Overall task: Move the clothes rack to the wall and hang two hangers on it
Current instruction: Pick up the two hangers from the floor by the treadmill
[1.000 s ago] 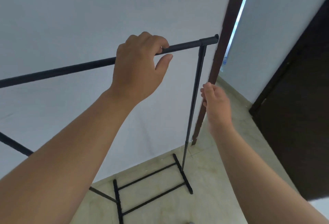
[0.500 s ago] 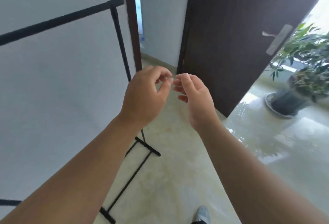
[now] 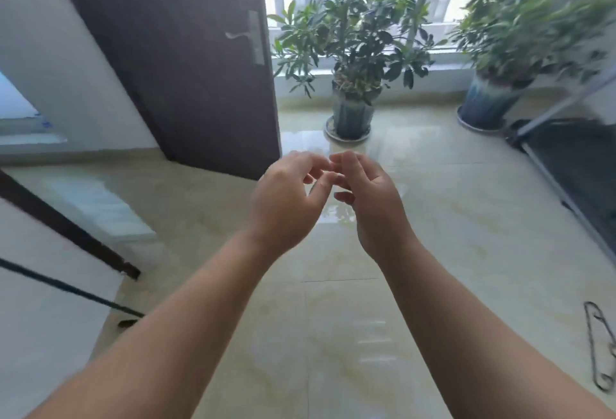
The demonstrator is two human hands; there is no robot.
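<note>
Two bare hands are in view, a left hand [image 3: 286, 198] and a right hand [image 3: 373, 202], both empty with fingers loosely curled. Two potted plants stand by the window: one plant [image 3: 353, 39] in the middle and a second plant [image 3: 520, 29] to the right. One dark door [image 3: 186, 62] stands open. One thin wire hanger [image 3: 600, 348] lies on the floor at the right edge. One black rack bar [image 3: 66, 288] crosses the lower left.

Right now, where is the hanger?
In the head view the hanger lies on the floor at the far right edge, right of the right arm, nearer than the right-hand plant. Neither hand touches it.
</note>
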